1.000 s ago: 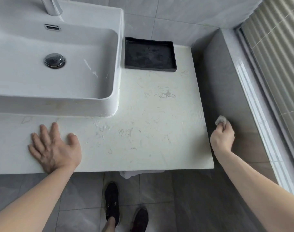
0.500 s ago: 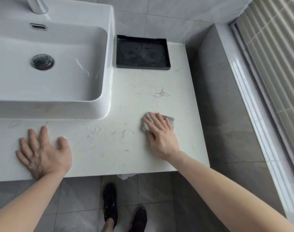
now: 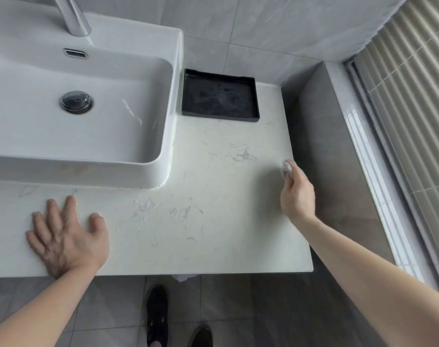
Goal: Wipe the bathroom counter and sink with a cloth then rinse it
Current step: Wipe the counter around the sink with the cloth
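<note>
The white marbled counter carries smears and streaks across its middle. A white rectangular sink sits on its left part, with a chrome drain plug and a chrome tap behind. My right hand is at the counter's right edge, shut on a small bunched white cloth that shows past the fingertips. My left hand lies flat on the counter's front left, fingers spread, holding nothing.
A black shallow tray sits at the back of the counter beside the sink. A grey tiled ledge and a window with pleated blinds run along the right. My shoes stand on the grey floor tiles below.
My right hand with the cloth swept from the counter's middle to its right edge, after having come in from beyond that edge. My left hand stayed planted.
</note>
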`<move>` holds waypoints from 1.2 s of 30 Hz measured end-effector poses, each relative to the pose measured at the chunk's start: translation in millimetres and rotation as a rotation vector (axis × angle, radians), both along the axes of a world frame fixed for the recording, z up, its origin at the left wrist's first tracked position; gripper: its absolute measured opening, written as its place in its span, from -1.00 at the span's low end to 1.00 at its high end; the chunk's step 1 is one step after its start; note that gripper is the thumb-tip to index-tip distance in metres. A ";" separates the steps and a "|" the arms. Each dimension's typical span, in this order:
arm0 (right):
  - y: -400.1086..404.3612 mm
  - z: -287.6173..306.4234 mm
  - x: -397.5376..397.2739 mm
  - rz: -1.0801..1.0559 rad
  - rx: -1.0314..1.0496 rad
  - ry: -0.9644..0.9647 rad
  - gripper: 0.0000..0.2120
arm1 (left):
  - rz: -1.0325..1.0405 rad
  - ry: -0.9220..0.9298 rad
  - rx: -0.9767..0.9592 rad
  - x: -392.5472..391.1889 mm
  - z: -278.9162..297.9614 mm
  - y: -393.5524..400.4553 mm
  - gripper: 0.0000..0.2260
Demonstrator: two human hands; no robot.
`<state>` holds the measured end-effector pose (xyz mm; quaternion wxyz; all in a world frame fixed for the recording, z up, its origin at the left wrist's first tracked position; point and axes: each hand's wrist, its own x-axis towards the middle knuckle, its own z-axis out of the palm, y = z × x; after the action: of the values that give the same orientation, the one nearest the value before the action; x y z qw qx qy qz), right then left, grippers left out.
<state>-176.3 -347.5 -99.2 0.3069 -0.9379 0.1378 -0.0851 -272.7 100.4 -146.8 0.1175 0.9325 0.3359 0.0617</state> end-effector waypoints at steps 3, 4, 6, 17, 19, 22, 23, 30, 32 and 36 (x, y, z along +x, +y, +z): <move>66.2 -10.0 11.7 0.332 0.000 0.000 -0.66 | 0.004 0.001 -0.006 -0.6 -1.2 1.2 -0.44; 91.8 -13.4 12.2 0.439 -0.001 0.015 -0.63 | 0.006 -0.001 -0.005 -0.3 -1.3 1.4 -0.44; 140.1 -22.8 7.7 0.640 -0.001 0.032 -0.62 | 0.006 0.000 -0.007 -0.3 -1.8 1.5 -0.43; 73.1 -49.6 24.4 0.369 -0.195 0.013 -0.57 | -0.008 0.006 0.003 -0.5 -3.0 2.4 -0.42; 24.2 -40.1 28.0 0.227 -0.213 0.047 -0.64 | -0.009 0.005 0.000 -1.1 -2.9 2.4 -0.42; -12.6 -14.6 31.3 0.066 -0.231 0.138 -0.73 | -0.007 0.007 -0.005 -0.5 -2.2 1.9 -0.42; -11.8 -7.4 35.2 0.019 -0.226 0.131 -0.77 | -0.006 0.010 -0.006 -0.5 -1.8 1.7 -0.42; 99.8 -0.5 66.8 0.321 -0.023 -0.065 -0.81 | -0.007 0.028 -0.006 -0.5 -1.5 2.6 -0.41; 147.8 -10.7 66.0 0.544 -0.025 0.027 -0.68 | -0.005 0.024 -0.007 -0.4 -1.6 2.4 -0.40; 212.6 -36.9 46.0 0.715 -0.214 0.154 -0.54 | -0.007 0.021 -0.001 0.3 -2.0 2.6 -0.40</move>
<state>-130.3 -134.9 -136.2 0.2065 -0.9571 -0.1851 0.0840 -272.4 103.0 -148.8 0.1145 0.9342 0.3340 0.0515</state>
